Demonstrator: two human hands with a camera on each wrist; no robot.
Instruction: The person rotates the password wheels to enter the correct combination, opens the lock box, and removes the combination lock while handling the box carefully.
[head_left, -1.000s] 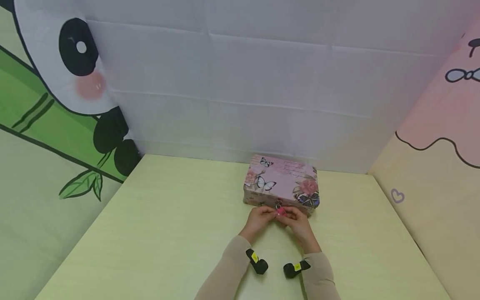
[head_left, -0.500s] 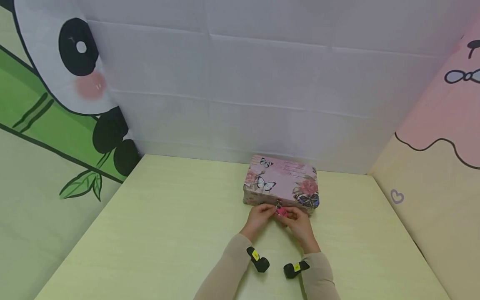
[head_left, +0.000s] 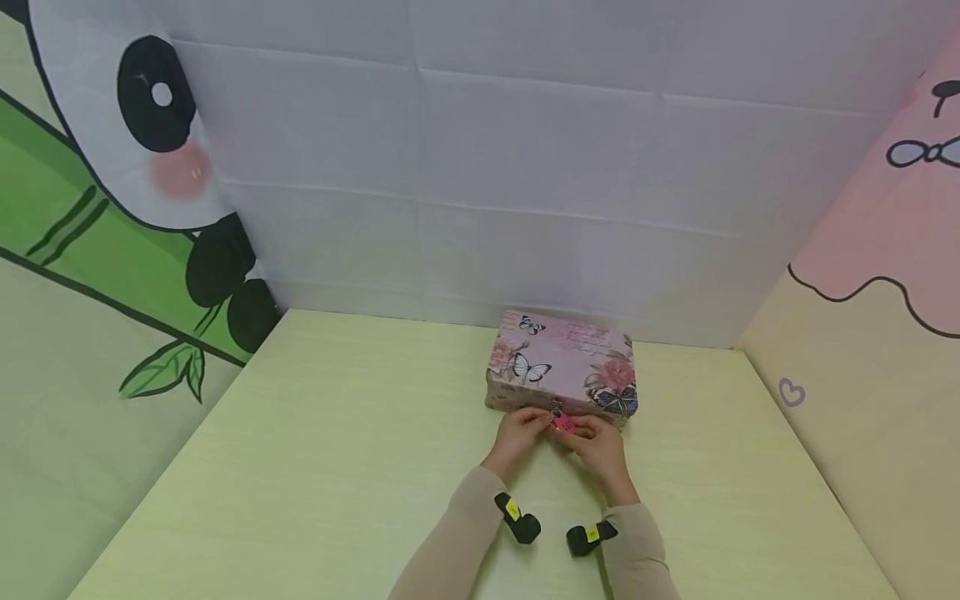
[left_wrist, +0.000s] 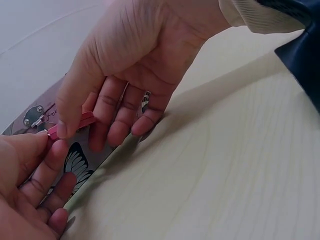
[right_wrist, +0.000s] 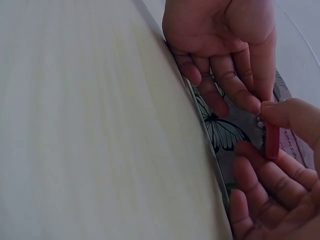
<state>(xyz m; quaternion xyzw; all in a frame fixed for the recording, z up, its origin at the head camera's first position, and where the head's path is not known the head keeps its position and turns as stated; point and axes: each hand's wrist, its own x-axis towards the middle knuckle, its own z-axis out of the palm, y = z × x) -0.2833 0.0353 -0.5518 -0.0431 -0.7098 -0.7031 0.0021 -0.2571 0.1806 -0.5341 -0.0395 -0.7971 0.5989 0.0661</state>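
At the front side of a flower-patterned box (head_left: 558,354), a small pink padlock (head_left: 564,423) is held by both hands, just below the metal clasp (left_wrist: 35,116); its body is pinched by the right hand (head_left: 602,452), the thumb laid along it and the other fingers bent loosely; its near end is nipped between thumb and forefinger of the left hand (head_left: 519,437), whose remaining fingers are half curled; whether the shackle is fastened cannot be told. The box, its lid down and printed with butterflies and roses, is set on a pale yellow table (head_left: 322,450), near the far edge; behind it a creased white cloth (head_left: 450,150) is hung; beige sleeves (head_left: 459,521) are worn, and a black camera (head_left: 522,527) is strapped at each wrist.
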